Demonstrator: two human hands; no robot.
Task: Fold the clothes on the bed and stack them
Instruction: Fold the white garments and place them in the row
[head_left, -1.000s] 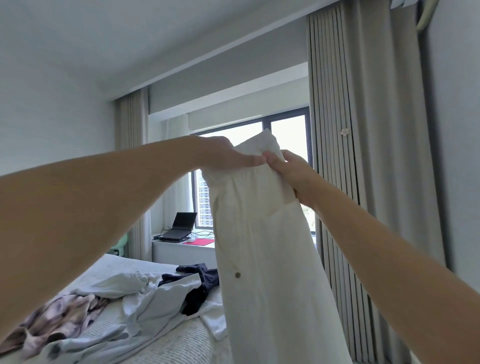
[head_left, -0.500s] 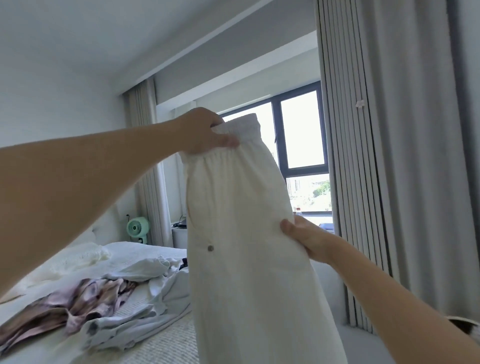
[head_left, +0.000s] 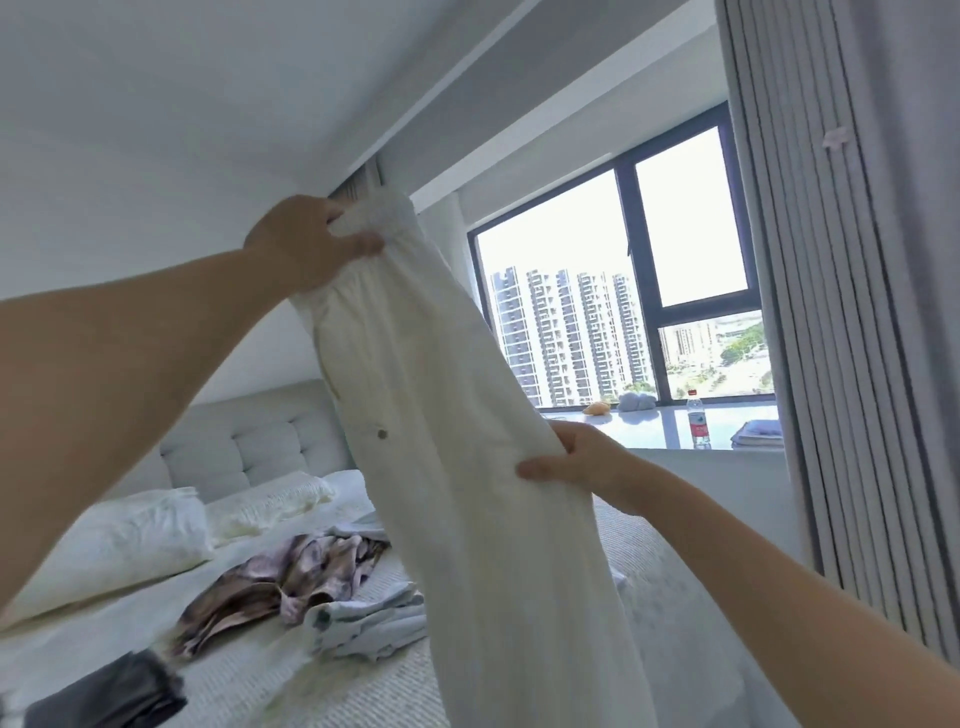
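White trousers (head_left: 467, 467) hang lengthwise in the air over the bed (head_left: 322, 680). My left hand (head_left: 306, 244) grips their waistband up high. My right hand (head_left: 576, 462) pinches the right edge of the leg about halfway down. On the bed lie a crumpled brown-and-lilac patterned garment (head_left: 280, 577), a pale blue-grey garment (head_left: 374, 623) and a dark grey folded piece (head_left: 109, 696) at the lower left. The trousers' lower end runs out of view at the bottom.
Two white pillows (head_left: 130, 535) rest against a grey tufted headboard (head_left: 249, 441). A window sill (head_left: 701, 431) carries a water bottle (head_left: 697, 423) and small items. Grey curtains (head_left: 841, 312) hang at the right.
My right hand let go of the waistband and slid down the trousers' right edge to the middle. My left hand kept the waistband raised, and my view swung toward the headboard.
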